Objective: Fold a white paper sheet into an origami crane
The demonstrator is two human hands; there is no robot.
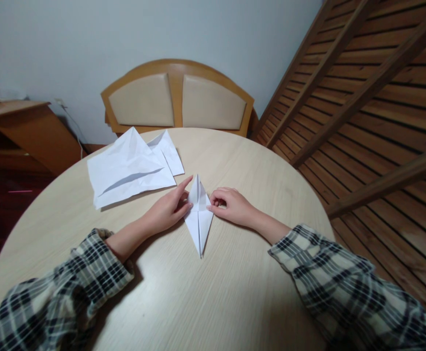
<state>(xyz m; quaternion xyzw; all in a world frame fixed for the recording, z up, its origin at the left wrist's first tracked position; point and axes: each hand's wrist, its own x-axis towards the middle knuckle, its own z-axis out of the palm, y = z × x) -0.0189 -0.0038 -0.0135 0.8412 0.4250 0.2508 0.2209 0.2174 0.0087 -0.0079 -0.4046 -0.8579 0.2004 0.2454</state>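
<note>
A white sheet of paper folded into a narrow diamond point(199, 222) lies on the table, one point toward me and one away. A crease runs down its middle, with a loose flap on the far half. At its left corner, my left hand point(167, 209) holds the edge with the thumb on top, its index finger stretched out toward the far tip. The right corner sits at the thumb of my right hand point(233, 205), whose fingers are curled in a pinch. The undersides of both grips are hidden.
Creased white sheets point(125, 168) lie on the far left of the round wooden table point(235, 292), one overlapping another. Behind it stands a padded headboard point(178, 97). A slatted wooden panel point(374, 107) slants along the right, and a brown cabinet point(26, 131) stands at the left.
</note>
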